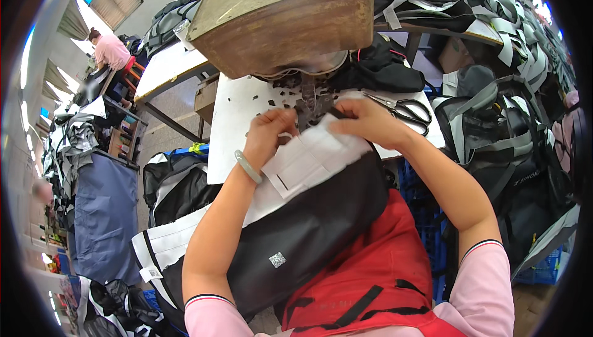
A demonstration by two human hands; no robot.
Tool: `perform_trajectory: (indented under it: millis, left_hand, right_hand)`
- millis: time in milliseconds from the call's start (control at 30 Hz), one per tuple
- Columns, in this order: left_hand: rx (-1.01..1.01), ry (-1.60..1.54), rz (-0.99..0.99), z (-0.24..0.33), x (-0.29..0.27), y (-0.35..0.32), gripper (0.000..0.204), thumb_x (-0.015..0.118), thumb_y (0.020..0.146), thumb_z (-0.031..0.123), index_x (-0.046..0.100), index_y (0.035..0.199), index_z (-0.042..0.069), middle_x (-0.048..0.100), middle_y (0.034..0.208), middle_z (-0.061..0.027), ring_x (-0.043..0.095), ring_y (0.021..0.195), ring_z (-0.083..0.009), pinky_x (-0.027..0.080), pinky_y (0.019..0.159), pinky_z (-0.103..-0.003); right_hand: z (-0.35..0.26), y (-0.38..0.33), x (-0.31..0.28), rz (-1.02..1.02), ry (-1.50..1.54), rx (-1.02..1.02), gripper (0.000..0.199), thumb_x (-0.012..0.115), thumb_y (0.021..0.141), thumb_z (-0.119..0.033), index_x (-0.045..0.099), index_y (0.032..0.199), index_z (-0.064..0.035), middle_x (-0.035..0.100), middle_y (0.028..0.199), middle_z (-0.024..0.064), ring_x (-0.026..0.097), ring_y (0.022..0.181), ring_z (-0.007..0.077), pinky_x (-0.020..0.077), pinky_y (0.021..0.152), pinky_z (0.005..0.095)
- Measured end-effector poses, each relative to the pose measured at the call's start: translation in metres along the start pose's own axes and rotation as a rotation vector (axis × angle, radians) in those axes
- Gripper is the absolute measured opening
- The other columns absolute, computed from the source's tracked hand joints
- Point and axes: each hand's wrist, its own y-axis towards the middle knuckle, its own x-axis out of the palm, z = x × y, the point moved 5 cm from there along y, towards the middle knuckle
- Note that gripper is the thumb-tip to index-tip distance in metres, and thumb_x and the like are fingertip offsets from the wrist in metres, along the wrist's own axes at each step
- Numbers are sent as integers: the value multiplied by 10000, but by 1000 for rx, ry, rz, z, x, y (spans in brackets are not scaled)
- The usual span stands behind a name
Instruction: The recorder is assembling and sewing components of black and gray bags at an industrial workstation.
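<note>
A black-and-white bag [309, 232] lies slantwise across my lap and up onto the sewing table. Its white panel [315, 161] is under my hands, in front of the sewing machine [287, 28]. My left hand [270, 132], with a pale bangle on the wrist, is closed with curled fingers at the panel's upper left edge. On the panel's upper right edge, my right hand [370, 124] pinches the white material between thumb and fingers. Both hands are close to the machine's needle area [309, 99], whose details are blurred. Black-handled scissors [411, 113] lie just right of my right hand.
Small dark scraps dot the white sewing table [231, 121]. Black fabric [386, 68] sits behind the scissors. Bags [494, 139] are piled at the right, more [179, 189] at the left. A person in pink [111, 53] sits at the far left.
</note>
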Motion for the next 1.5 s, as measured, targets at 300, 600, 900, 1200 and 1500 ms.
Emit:
perform_trajectory:
  millis: [300, 600, 900, 1200, 1500]
  left_hand:
    - [-258, 1319, -611, -77, 4, -222, 554, 610, 889, 286, 449, 1343, 12, 631, 1116, -263, 625, 962, -427, 515, 827, -474]
    - [-254, 1102, -467, -120, 28, -327, 822, 598, 905, 177, 78, 1542, 151, 537, 1085, -205, 615, 855, -405, 509, 741, -478]
    - [89, 983, -269, -66, -22, -413, 327, 619, 875, 77, 612, 1199, 38, 612, 947, -123, 614, 892, -287, 506, 788, -364]
    - [521, 1305, 183, 140, -65, -294, 275, 556, 932, 180, 632, 1112, -13, 679, 1000, -179, 665, 898, -309, 512, 787, -354]
    - [-61, 981, -431, 34, -5, -298, 458, 597, 921, 434, 715, 1016, 2, 707, 930, -186, 673, 862, -330, 514, 817, -375]
  right_hand:
    - [19, -155, 68, -1162, 84, 493, 320, 678, 922, -286, 653, 1117, -34, 643, 913, 4, 582, 838, 83, 492, 732, 261]
    - [163, 19, 118, -84, -521, 4, 608, 623, 886, -504, 553, 1295, -60, 608, 1220, 193, 592, 1104, 310, 449, 945, 380]
    - [164, 28, 183, -330, -414, 18, 368, 727, 796, -373, 703, 935, -32, 684, 939, 142, 633, 879, 251, 481, 800, 366]
    - [-127, -134, 220, -125, -1128, -1555, 172, 660, 633, -145, 599, 792, -126, 467, 704, -20, 501, 630, 142, 400, 533, 274]
    - [-114, -158, 59, -83, -1223, -816, 198, 649, 643, -19, 617, 833, -64, 573, 803, 62, 557, 767, 271, 441, 646, 364]
